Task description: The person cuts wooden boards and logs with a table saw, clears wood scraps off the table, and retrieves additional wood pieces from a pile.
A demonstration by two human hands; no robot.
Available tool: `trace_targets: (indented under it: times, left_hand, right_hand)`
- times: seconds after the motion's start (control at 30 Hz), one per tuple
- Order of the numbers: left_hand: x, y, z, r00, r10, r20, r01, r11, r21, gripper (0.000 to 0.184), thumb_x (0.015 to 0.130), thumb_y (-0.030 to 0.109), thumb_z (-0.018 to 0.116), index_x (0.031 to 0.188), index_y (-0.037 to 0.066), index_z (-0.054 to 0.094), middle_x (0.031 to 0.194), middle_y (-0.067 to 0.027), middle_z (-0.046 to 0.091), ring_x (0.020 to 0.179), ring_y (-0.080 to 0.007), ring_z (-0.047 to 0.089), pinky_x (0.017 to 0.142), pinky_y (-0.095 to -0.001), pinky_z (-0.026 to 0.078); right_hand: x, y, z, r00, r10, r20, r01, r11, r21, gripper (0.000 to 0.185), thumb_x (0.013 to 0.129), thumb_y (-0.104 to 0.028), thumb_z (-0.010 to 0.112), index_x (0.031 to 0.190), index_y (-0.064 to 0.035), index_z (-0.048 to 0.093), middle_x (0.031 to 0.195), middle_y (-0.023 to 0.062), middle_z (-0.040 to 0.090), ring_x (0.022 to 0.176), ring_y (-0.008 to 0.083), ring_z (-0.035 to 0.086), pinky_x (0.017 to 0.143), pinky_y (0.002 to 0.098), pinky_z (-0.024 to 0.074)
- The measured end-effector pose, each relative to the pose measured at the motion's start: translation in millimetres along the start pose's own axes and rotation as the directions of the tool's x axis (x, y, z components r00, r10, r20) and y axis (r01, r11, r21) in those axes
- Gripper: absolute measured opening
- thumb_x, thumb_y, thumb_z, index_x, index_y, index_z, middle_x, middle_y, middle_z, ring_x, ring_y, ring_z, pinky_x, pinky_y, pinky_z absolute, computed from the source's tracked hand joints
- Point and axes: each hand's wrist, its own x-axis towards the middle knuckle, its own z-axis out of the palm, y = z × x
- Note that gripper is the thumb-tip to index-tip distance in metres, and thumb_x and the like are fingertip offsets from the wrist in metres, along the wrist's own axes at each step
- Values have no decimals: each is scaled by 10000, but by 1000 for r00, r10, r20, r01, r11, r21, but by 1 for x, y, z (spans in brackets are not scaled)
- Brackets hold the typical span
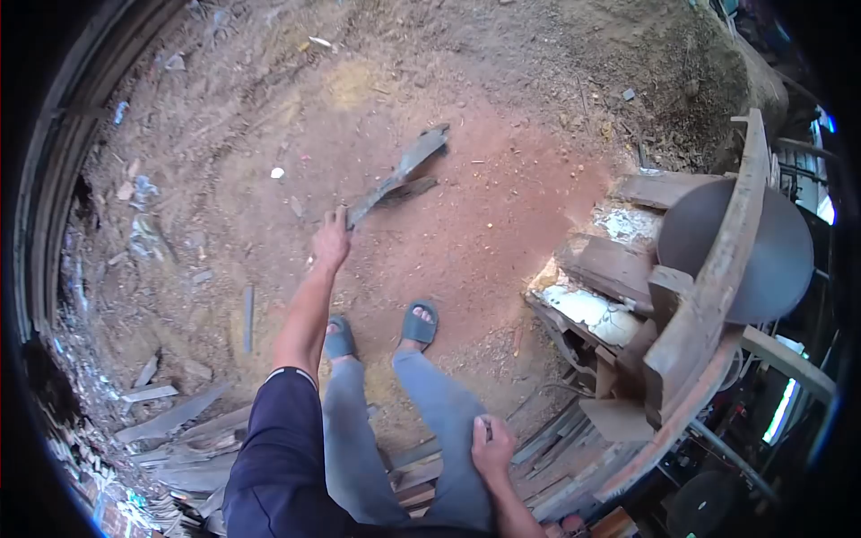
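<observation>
My left hand (332, 240) is stretched out over the dirt floor, its fingers wrapped round the near end of a long, narrow, greyish wooden board (400, 172). The board slants away to the upper right, its wider, ragged end farthest from me, and a dark shadow lies beside it. Low in the view, my right hand (493, 446) rests by my knee with its fingers curled. What that hand holds, if anything, is too small to make out.
A wooden frame (708, 278) with a large grey disc (744, 247) stands at the right. Scrap boards (179, 414) lie at the lower left, and more planks are stacked behind my legs. Reddish dust (511, 206) covers the ground ahead. Stacked planks (40, 179) line the left edge.
</observation>
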Motion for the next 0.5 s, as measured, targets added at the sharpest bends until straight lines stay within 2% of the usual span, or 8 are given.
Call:
trace_targets:
  times: [0.07,0.17,0.23,0.3,0.33,0.43,0.47,0.5]
  left_hand:
    - [30,-17,38,990,-2,-139,9,999,52,447,882,236,624,1266,78,459,1136,-155,573,1031,-368,607,697,-485,558]
    - [57,-51,91,986,-93,-137,110,986,123,552,861,252,656,1324,68,417,1164,-136,562,1125,-338,566,710,-472,565]
    - [58,-46,91,977,-96,-189,121,985,124,506,840,281,683,1252,31,529,1109,-157,623,1045,-339,622,737,-474,566]
    - [41,-24,67,924,-268,271,258,963,73,418,826,342,691,1067,2,662,1010,-181,688,918,-345,675,771,-457,562]
    - [21,-10,62,963,-190,192,194,981,-2,397,822,370,680,960,-3,688,934,-186,700,851,-346,684,761,-450,558]
    - [-33,12,93,867,-132,480,408,742,-533,429,836,430,651,788,10,724,710,-167,687,702,-292,680,690,-421,535]
    - [-62,49,42,751,-207,627,547,727,-416,467,852,470,628,811,15,724,756,-147,692,711,-260,659,684,-393,521]
    - [-93,62,25,748,-145,647,572,635,-519,436,876,507,559,826,89,674,663,-42,576,556,-188,528,520,-361,437]
  right_hand:
    - [16,-6,1,997,-57,-58,57,998,4,158,884,-183,663,918,-28,673,738,133,653,623,265,637,602,367,498]
    - [32,-9,3,996,-45,-81,40,998,-53,126,871,-162,673,889,-39,658,756,144,658,644,309,644,591,386,508]
    - [32,-10,4,999,-8,-49,7,1000,-24,124,876,-170,666,880,-47,663,741,143,655,629,309,644,577,387,505]
    - [30,-14,2,999,-9,-32,7,998,-63,127,875,-169,663,881,-42,669,757,155,659,651,314,649,595,393,506]
    - [29,-16,2,999,-20,-35,17,995,-96,131,873,-168,660,882,-38,674,774,167,664,673,320,655,612,399,507]
    - [17,-18,1,1000,-16,-3,16,996,-82,163,890,-211,627,895,-55,674,811,177,675,719,361,662,639,433,515]
    - [8,-15,1,1000,-20,-4,20,998,-68,163,890,-211,627,895,-55,674,811,177,675,719,361,662,639,433,515]
    - [-2,-14,2,997,55,50,-49,992,-117,182,891,-236,620,904,-63,674,829,175,679,745,367,664,663,443,517]
